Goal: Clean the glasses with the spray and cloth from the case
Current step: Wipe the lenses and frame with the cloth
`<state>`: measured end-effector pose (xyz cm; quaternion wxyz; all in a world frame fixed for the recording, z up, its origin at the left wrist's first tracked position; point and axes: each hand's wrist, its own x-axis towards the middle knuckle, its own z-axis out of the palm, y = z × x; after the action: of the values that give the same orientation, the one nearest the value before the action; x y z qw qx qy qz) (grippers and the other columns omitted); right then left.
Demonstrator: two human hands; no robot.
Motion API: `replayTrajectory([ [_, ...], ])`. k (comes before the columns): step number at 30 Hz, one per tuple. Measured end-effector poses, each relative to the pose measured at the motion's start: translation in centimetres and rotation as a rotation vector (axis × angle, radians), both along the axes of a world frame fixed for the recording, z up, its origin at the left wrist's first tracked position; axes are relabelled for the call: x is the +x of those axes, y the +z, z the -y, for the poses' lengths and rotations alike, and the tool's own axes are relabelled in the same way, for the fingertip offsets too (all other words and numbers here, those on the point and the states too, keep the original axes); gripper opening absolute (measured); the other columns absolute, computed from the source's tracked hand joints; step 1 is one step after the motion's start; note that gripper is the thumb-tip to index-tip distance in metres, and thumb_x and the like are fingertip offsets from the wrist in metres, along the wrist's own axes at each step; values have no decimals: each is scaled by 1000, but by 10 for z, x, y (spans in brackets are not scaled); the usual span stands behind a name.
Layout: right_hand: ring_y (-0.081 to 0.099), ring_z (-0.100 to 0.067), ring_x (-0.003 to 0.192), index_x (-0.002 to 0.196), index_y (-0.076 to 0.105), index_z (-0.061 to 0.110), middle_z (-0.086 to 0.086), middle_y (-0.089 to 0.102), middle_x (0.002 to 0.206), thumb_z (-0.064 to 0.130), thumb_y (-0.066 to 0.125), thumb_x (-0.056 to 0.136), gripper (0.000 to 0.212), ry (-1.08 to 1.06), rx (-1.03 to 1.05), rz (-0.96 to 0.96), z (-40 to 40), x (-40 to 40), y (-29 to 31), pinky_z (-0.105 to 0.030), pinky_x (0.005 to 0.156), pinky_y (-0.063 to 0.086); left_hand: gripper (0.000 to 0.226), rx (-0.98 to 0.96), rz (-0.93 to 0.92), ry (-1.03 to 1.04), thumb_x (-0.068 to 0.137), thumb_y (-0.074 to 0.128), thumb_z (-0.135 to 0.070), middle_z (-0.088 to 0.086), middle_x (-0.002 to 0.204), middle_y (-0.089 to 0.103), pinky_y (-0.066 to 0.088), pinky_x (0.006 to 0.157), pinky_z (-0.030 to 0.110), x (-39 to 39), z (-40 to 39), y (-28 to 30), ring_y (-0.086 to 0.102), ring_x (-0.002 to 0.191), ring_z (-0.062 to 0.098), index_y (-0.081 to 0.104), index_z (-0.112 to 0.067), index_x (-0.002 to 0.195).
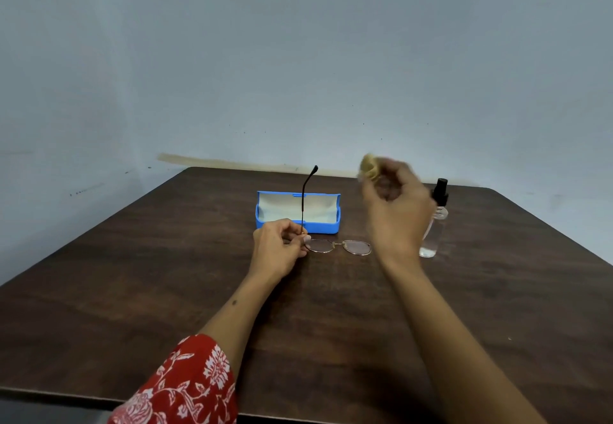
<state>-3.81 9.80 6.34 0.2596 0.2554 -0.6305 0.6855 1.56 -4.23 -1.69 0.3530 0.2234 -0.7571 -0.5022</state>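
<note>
- The left hand (277,247) pinches the thin gold wire-rimmed glasses (336,246) at the left hinge, fingers curled round the frame; 1 dark-tipped temple arm (306,196) stands upright.
- The glasses hang just above the dark brown wooden table (132,274), in front of the open blue plastic case (326,226).
- They look light, thin and easily bent, with smear-prone lenses, so gripping at the hinge or rim seems safest.
- The right hand (396,204), raised and blurred, has its fingers closed round a soft crumpled yellowish cloth (371,165).
- The clear glass spray bottle with a black cap (433,228) stands furthest right, probably slippery.

Dark wooden table (166,291): blue case (326,226), spray bottle (431,241).
</note>
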Motion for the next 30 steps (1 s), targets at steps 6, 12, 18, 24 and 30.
replayTrajectory([
  [6, 62, 0, 64, 94, 72, 10, 5, 69, 75, 8, 76, 75, 20, 269, 411, 218, 34, 4, -45, -15, 65, 55, 13, -28, -18, 6, 81, 66, 2, 8, 68, 69, 59, 63, 26, 2, 1, -1, 69, 58, 13, 67, -10, 75],
  [12, 57, 8, 62, 97, 72, 8, 6, 66, 76, 7, 75, 76, 22, 310, 436, 232, 52, 0, -51, -2, 57, 45, 15, -148, 11, 11, 83, 58, 3, -3, 66, 68, 51, 55, 10, 4, 0, 2, 64, 55, -4, 70, -4, 80],
  [18, 57, 12, 61, 89, 72, 14, 21, 60, 65, 9, 75, 74, 16, 299, 384, 212, 59, -10, -43, -11, 60, 50, 20, -78, 18, -24, 81, 54, 12, -7, 61, 63, 45, 51, 5, 4, -11, 10, 60, 51, -9, 64, -4, 75],
  [24, 59, 9, 64, 95, 72, 13, 17, 63, 69, 9, 74, 76, 19, 308, 357, 199, 61, -14, -55, -7, 64, 48, 14, -74, 71, -38, 81, 55, 9, 2, 68, 67, 45, 52, 6, -1, -4, 9, 62, 54, -7, 68, 4, 84],
  [30, 62, 5, 67, 98, 71, 12, 14, 66, 73, 9, 74, 77, 21, 310, 317, 185, 57, -10, -69, -11, 66, 51, 18, -130, 72, -16, 83, 58, 1, 0, 72, 72, 47, 59, 7, -1, 0, 1, 66, 65, 1, 73, -9, 85],
])
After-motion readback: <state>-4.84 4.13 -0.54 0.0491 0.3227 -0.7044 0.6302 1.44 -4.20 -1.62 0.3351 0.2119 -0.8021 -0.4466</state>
